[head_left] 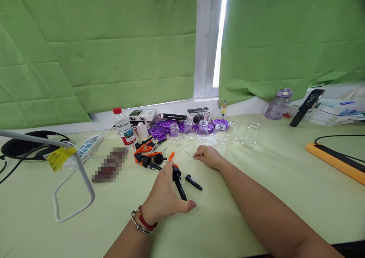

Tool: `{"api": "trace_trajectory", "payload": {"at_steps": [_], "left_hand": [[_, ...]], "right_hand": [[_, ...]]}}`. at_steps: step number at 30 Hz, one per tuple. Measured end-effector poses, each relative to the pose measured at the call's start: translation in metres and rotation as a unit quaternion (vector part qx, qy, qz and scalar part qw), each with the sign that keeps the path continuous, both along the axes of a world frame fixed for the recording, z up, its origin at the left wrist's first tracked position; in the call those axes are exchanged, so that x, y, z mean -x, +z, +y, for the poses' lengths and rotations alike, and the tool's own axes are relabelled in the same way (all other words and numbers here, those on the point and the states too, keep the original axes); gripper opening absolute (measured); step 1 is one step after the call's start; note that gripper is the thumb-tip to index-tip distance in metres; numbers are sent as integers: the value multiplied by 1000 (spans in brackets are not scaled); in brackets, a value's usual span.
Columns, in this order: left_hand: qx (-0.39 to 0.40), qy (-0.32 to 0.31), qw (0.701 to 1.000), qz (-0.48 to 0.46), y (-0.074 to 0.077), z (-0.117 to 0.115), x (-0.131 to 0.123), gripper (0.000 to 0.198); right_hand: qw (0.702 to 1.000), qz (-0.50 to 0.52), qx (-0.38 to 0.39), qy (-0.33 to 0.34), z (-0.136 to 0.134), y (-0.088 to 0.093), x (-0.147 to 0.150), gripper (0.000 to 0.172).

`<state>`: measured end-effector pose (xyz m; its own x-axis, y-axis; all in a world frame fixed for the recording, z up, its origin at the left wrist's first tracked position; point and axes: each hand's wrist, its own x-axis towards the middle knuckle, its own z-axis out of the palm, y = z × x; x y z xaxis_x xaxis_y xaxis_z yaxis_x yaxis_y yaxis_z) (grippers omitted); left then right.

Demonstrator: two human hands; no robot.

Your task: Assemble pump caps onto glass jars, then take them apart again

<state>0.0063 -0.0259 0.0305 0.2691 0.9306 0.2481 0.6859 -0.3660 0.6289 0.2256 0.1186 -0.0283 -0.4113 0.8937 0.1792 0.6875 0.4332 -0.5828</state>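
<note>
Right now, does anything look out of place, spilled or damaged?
I see nothing spilled or broken. One oddity: a pixelated patch hides whatever lies left of the orange and black parts. The right green curtain bunches unevenly along its lower edge.

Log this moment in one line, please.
left hand: holds black-and-orange tool | right hand: at thin rod | nearby: loose black piece | behind: clear jars

And there's the glare, a hard white strip blazing through the window gap (221, 37), blown clean out! Green blinds (128, 41) glow softly around it. Down here it's bright and even across the tabletop (256, 197), shadows faint, small glints on the glass jars (219, 134). The middle's reasonably sharp; the orange-edged object (336, 163) looks stretched far right, and blocky pixels smother a dark patch (110, 165) on the left.
</note>
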Motion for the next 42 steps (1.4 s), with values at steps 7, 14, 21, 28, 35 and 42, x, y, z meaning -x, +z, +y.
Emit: {"api": "trace_trajectory", "payload": {"at_steps": [7,14,21,28,35,42], "left_hand": [[28,-2,1000,-6,2,-1,0,78],[38,-13,999,-14,0,2,3,78],[36,-18,999,-27,4,2,8,78],[98,-61,990,-85,9,4,16,68],[132,-88,981,-113,11,4,17,62],[133,-73,984,-97,10,5,18,61]], "right_hand": [[999,-23,-16,17,-6,6,3,14],[997,-57,-40,37,-11,7,6,14],[995,-48,-80,30,-27,28,10,15],[923,-38,-305,233,-100,73,45,14],[887,-114,-372,249,-108,65,56,20],[879,-141,-366,272,-108,65,56,21]]}}
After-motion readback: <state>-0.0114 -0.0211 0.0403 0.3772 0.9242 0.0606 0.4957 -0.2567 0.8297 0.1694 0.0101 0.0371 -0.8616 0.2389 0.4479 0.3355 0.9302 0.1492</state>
